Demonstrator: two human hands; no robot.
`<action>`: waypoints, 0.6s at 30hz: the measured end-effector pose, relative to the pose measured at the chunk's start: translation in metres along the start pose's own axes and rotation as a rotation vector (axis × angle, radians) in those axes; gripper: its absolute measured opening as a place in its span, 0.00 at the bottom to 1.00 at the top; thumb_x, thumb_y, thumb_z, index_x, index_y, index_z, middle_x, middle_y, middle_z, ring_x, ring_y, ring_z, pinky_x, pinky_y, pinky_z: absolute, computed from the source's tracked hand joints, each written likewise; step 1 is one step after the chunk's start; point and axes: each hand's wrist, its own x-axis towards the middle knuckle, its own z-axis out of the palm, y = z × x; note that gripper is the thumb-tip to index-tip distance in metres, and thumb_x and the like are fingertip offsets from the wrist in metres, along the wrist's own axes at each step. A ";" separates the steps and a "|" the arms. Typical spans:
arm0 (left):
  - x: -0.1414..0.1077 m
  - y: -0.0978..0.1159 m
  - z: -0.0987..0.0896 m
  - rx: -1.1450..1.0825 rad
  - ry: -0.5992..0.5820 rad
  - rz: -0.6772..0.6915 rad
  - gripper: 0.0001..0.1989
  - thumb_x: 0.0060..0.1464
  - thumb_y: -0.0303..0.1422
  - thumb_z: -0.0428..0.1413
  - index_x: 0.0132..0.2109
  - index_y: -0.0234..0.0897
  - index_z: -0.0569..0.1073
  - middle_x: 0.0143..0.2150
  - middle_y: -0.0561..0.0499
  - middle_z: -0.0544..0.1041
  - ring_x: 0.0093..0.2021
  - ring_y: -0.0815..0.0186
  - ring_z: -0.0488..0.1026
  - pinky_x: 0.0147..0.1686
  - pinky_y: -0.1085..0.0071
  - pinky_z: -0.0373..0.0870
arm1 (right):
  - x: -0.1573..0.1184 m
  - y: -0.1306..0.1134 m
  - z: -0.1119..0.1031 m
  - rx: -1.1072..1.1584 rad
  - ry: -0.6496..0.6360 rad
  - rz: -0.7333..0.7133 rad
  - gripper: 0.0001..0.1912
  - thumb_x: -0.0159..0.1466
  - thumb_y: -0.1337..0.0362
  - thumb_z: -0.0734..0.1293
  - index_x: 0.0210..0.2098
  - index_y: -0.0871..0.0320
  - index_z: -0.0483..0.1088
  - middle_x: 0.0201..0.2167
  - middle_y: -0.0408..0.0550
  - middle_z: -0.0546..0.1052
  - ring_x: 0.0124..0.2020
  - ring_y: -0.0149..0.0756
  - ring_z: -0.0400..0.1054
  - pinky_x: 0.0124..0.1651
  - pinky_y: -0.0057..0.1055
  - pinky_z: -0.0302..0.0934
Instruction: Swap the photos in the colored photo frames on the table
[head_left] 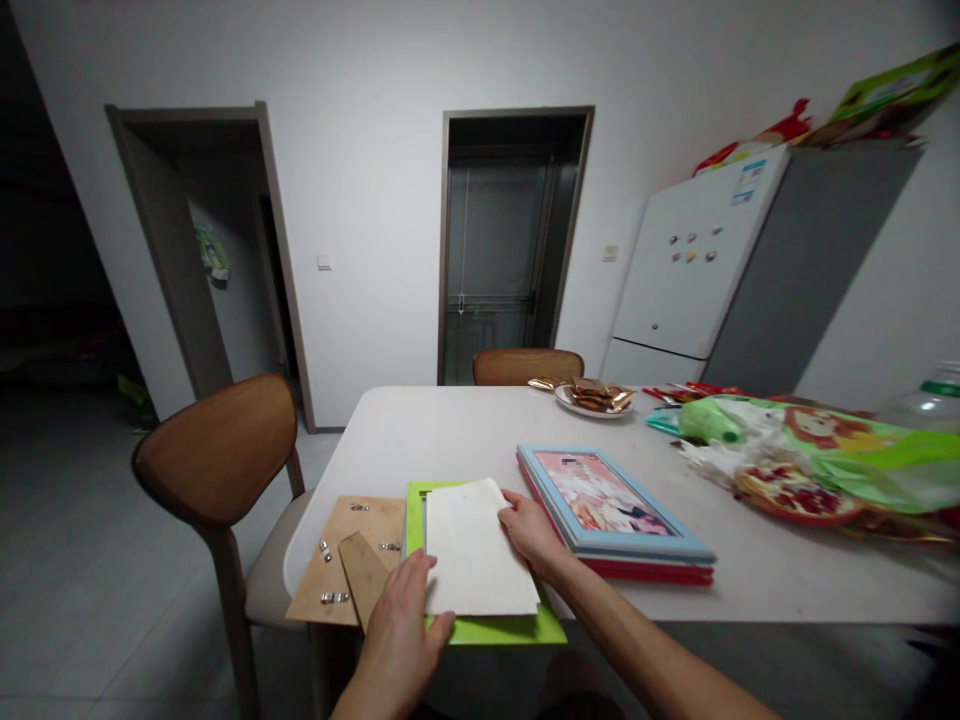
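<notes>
A sheet of white paper or thin card (480, 555) lies over a lime-green picture frame (517, 630) at the table's front edge. My right hand (531, 532) grips the sheet's right edge, thumb on top. At the sheet's lower left edge is my left hand (405, 622), its thumb and fingers apart, fingertips touching the edge. Left of the frame sits a brown backing board (311, 585) with metal clips and a stand leg (363, 575); my left hand partly covers it. The sheet hides most of the frame's inside.
To the right are stacked picture frames (622, 505), light blue on top, red below. Beyond are a plate (577, 405) of wrapped snacks, a cut pomegranate (795, 490) and green plastic bags (862, 440). A wooden chair (225, 450) stands left of the table (442, 430).
</notes>
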 end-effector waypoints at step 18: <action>0.000 0.011 -0.009 0.118 -0.133 0.041 0.19 0.44 0.29 0.53 0.46 0.33 0.69 0.50 0.40 0.69 0.55 0.54 0.60 0.53 0.56 0.57 | -0.006 -0.001 0.014 -0.846 0.110 -0.191 0.16 0.56 0.61 0.57 0.40 0.64 0.66 0.37 0.57 0.70 0.40 0.41 0.63 0.41 0.32 0.53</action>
